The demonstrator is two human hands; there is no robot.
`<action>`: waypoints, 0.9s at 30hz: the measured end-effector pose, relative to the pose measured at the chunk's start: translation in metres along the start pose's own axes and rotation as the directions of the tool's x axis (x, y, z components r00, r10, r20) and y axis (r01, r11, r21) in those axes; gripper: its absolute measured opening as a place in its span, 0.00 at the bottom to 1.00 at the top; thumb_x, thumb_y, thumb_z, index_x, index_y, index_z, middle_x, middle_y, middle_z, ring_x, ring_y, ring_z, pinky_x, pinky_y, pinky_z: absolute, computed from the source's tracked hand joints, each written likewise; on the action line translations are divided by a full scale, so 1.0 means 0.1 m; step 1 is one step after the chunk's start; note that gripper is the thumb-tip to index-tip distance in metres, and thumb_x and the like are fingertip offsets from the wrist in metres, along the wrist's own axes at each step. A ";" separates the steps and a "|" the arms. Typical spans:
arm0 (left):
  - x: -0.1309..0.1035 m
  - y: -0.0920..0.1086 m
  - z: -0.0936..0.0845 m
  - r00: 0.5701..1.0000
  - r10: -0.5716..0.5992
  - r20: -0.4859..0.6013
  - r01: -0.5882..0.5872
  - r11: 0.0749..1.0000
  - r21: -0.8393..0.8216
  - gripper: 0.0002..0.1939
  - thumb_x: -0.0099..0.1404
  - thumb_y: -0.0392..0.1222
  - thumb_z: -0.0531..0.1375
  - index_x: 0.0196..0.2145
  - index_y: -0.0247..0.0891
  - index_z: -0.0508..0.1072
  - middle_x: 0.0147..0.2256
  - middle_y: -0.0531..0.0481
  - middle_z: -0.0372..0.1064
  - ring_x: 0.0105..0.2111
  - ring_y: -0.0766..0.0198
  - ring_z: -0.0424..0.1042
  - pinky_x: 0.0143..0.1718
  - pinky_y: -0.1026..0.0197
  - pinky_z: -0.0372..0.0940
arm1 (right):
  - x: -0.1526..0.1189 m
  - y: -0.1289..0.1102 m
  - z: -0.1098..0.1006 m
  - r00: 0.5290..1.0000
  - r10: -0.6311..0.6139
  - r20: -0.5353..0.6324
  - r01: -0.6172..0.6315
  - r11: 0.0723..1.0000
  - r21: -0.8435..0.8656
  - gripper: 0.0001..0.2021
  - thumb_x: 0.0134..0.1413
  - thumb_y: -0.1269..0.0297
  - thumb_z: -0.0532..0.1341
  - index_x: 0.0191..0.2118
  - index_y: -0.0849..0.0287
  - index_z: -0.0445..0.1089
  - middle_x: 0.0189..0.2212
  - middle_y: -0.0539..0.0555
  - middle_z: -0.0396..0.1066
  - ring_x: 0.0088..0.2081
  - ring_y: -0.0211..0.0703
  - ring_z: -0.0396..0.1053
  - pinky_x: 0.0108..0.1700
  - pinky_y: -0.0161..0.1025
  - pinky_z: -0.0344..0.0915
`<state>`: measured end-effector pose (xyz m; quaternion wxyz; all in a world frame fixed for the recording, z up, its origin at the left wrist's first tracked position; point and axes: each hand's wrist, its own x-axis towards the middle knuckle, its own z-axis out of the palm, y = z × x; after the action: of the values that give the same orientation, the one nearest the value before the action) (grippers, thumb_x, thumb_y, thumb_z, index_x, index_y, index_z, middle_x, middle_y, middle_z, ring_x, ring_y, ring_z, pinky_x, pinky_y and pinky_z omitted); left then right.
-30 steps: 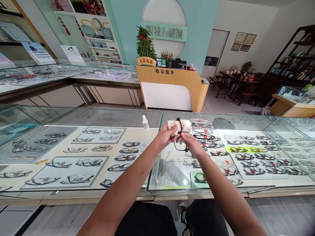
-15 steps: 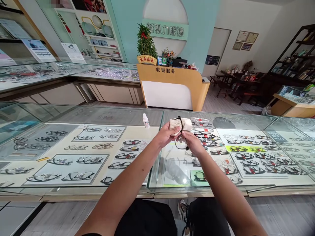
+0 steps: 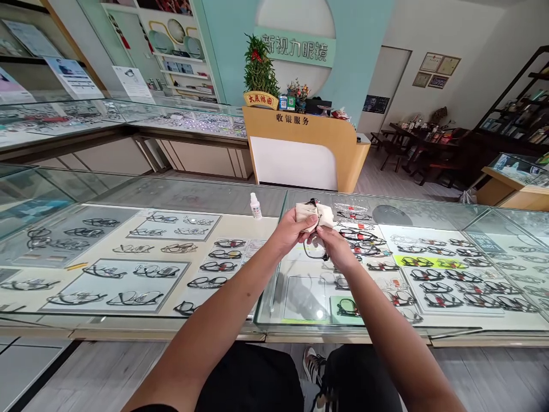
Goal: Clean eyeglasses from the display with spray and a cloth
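Note:
Over the glass counter my two hands are close together. My left hand (image 3: 290, 230) is closed on a cream-coloured cloth (image 3: 326, 215), its thumb pressing the cloth around part of a pair of glasses (image 3: 315, 256). My right hand (image 3: 334, 245) grips the dark frame of those glasses from the right, below the cloth. One rim hangs below the fingers, and a dark piece of the frame pokes out above the cloth. The rest of the frame is hidden by cloth and fingers. A small white bottle (image 3: 255, 206) stands upright on the glass, left of my hands.
Under the glass of the display counter (image 3: 274, 336) lie several rows of glasses, some on grey trays (image 3: 118, 284). Across the aisle stands a wooden cashier desk (image 3: 349, 150) with a plant (image 3: 259, 71) on it. Another display case (image 3: 203, 157) runs along the left.
My left thumb and the cloth have shifted, so the cloth now covers the dark frame piece that lay across it. The view has tilted slightly.

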<state>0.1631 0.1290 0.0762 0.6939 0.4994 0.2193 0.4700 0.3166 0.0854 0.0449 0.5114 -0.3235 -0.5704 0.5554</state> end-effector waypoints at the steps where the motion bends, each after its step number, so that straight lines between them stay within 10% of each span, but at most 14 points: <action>1: 0.00 -0.01 0.01 1.000 0.014 -0.012 -0.014 1.000 0.003 0.30 0.55 0.57 0.78 0.44 0.36 0.72 0.18 0.60 0.66 0.12 0.74 0.55 0.17 0.65 0.59 | 0.00 0.01 0.00 1.000 0.005 0.001 -0.005 1.000 -0.011 0.24 0.64 0.38 0.62 0.37 0.56 0.81 0.36 0.57 0.78 0.40 0.49 0.69 0.42 0.43 0.63; 10: 0.03 -0.03 0.03 0.996 0.026 -0.082 -0.029 0.999 -0.036 0.27 0.60 0.63 0.73 0.40 0.36 0.73 0.19 0.61 0.61 0.13 0.74 0.53 0.15 0.66 0.52 | -0.02 -0.04 0.00 1.000 0.007 -0.012 -0.008 0.997 -0.072 0.23 0.64 0.39 0.63 0.41 0.55 0.82 0.38 0.55 0.79 0.40 0.47 0.68 0.43 0.42 0.62; 20: -0.03 0.16 -0.06 0.979 -0.083 0.188 0.096 0.993 -0.065 0.23 0.58 0.49 0.77 0.39 0.35 0.72 0.23 0.55 0.66 0.24 0.67 0.67 0.32 0.59 0.68 | -0.08 -0.08 -0.02 0.993 0.048 -0.107 -0.043 0.998 0.052 0.18 0.63 0.46 0.66 0.36 0.56 0.84 0.36 0.56 0.79 0.38 0.45 0.69 0.47 0.41 0.63; 27: 0.01 0.03 0.00 1.000 -0.017 -0.013 0.016 0.998 -0.069 0.25 0.57 0.56 0.77 0.31 0.36 0.70 0.20 0.56 0.65 0.16 0.72 0.60 0.19 0.66 0.58 | -0.07 -0.09 0.02 0.994 0.011 -0.105 -0.019 0.997 -0.076 0.19 0.61 0.43 0.67 0.36 0.55 0.84 0.33 0.54 0.77 0.38 0.46 0.67 0.48 0.43 0.64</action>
<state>0.1626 0.1301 0.0791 0.7130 0.4704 0.2118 0.4748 0.3183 0.0763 0.0521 0.5236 -0.3758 -0.5614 0.5190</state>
